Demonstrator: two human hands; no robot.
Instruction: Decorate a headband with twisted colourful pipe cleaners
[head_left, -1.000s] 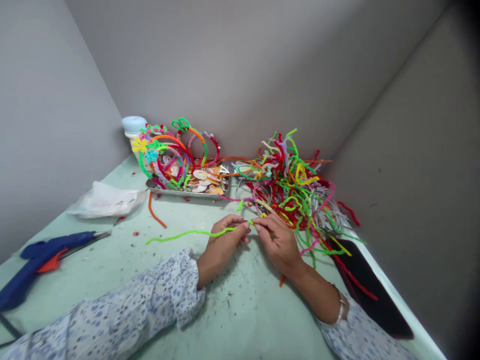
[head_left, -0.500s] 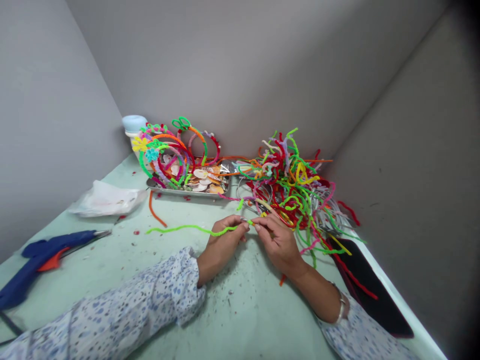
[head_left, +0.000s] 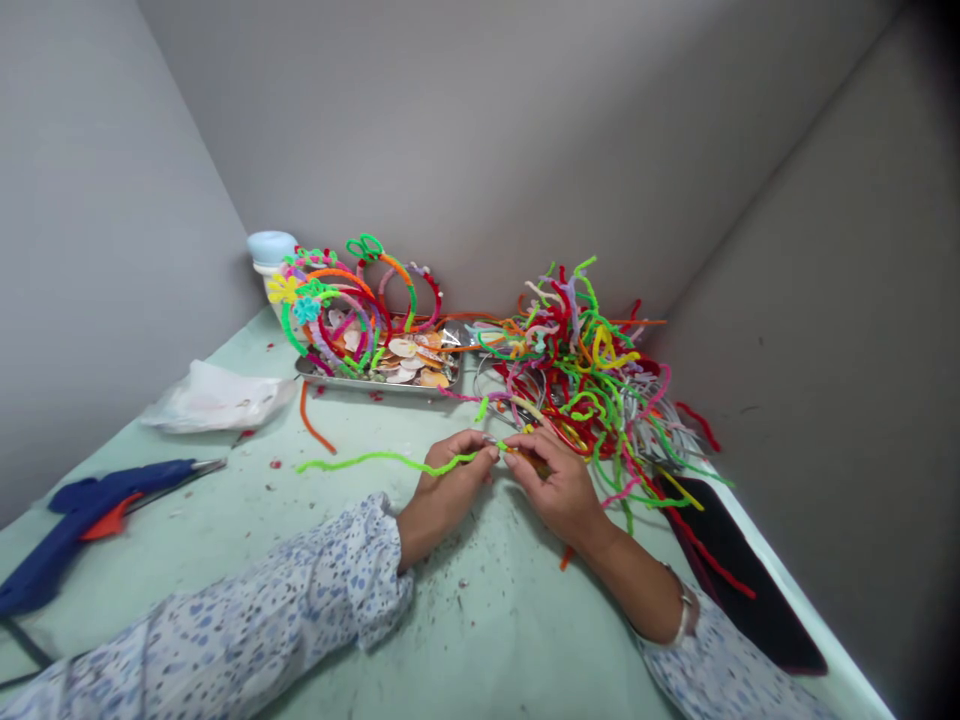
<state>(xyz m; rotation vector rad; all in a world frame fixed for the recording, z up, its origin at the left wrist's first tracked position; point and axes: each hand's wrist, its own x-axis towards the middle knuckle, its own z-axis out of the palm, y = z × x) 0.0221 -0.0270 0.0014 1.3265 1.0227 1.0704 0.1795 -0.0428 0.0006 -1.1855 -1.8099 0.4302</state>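
My left hand is closed in a pinch on a bright green pipe cleaner, whose long loose end trails left over the table. Close beside it, my right hand pinches at the green tip between the two hands. A bit of orange shows by the right fingers, and an orange pipe cleaner end pokes out below that hand. What else lies within the fingers is hidden. Just behind the hands is a tangled heap of coloured pipe cleaners.
A metal tray holds sequin-like discs, with pipe-cleaner headbands standing over it. A blue glue gun lies left, near a white plastic packet. A lidded container stands behind. On the right rests a dark phone-like slab.
Both hands stay together at nearly the same spot. The right fingers have shifted slightly, while the green strand keeps its shape. The whole view has moved a few pixels.
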